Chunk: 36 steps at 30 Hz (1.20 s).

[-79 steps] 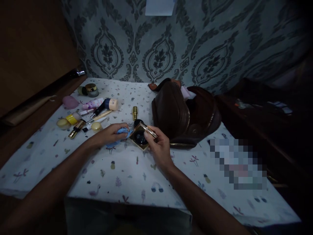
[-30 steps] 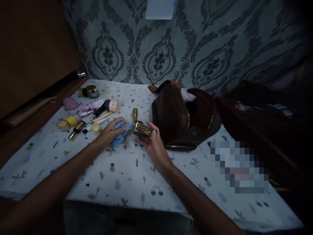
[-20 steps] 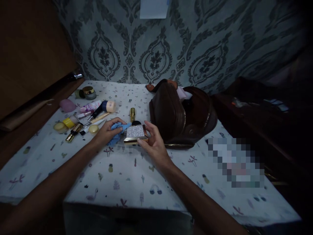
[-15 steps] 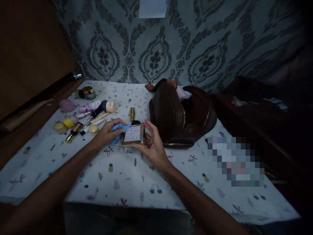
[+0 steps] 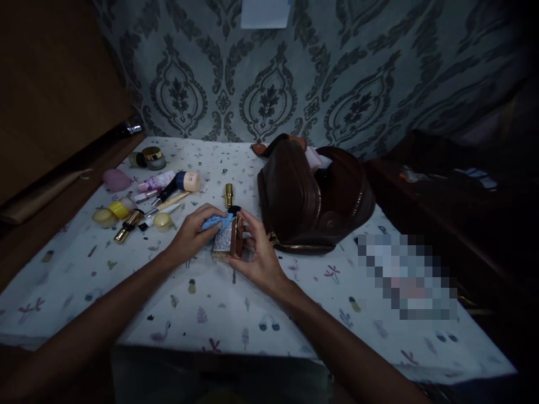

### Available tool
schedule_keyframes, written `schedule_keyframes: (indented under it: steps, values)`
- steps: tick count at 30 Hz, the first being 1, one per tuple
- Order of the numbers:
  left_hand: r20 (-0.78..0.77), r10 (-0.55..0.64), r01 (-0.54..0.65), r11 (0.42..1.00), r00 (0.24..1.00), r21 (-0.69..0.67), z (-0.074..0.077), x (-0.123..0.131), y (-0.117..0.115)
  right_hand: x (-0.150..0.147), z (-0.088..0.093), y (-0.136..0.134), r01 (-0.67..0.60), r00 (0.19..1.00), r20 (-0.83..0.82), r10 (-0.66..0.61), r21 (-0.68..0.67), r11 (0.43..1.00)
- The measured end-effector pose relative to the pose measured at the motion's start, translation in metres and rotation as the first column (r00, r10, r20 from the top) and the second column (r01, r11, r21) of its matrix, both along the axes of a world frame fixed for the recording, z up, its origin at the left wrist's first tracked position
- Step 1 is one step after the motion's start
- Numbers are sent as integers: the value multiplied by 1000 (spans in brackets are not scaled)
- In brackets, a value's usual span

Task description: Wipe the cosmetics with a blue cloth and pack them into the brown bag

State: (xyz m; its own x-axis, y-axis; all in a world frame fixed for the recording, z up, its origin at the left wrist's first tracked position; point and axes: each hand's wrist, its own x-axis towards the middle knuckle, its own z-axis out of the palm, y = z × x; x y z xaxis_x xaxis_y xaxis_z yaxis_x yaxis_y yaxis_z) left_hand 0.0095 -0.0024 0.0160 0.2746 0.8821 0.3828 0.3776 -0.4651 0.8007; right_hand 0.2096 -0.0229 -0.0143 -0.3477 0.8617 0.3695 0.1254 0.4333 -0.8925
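Observation:
A square, gold-edged makeup compact (image 5: 224, 241) with a glittery silver lid is held above the table by my right hand (image 5: 261, 252), its fingers and thumb gripping the right side. My left hand (image 5: 191, 233) pinches a blue cloth (image 5: 217, 221) and presses it against the upper left edge of the compact. The compact is tilted, with its shiny gold side facing right. Just behind it a round black item (image 5: 234, 209) lies partly hidden, and a gold lipstick tube (image 5: 228, 195) stands further back.
A brown leather bag (image 5: 290, 196) sits unzipped to the right, with something pale inside. On the left lie a pink sponge (image 5: 117, 180), a gold-lidded jar (image 5: 154, 158), a yellow-lidded pot (image 5: 162, 221) and several tubes. A blurred-out flat item (image 5: 406, 278) rests at the right.
The compact has been turned and tilted in my right hand, so its gold side now shows. My left hand has shifted slightly right with the cloth, now along the compact's upper edge.

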Motion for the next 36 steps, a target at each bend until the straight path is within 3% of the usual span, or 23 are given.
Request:
schedule_keyframes:
  steps: [9,15,24,27,31,36]
  values:
    - [-12,-5,8,980,1000,199,5,7,-8,1,-5,2,6,997,77,-15,105,995]
    - [-153,-86,129,944,985,303,8,11,-15,0,-4,3,10,999,32,-13,84,996]
    - [-252,-350,391,910,902,135,33,4,-18,0,-2,4,33,999,4,-33,18,999]
    - [-302,-379,433,892,874,132,38,3,-21,2,-3,4,27,999,27,-28,27,999]
    - [-337,-288,372,902,897,219,33,7,-23,2,-6,5,35,998,49,-40,95,995]
    - [-428,10,201,874,904,444,22,11,-24,1,-5,2,23,994,98,-40,167,986]
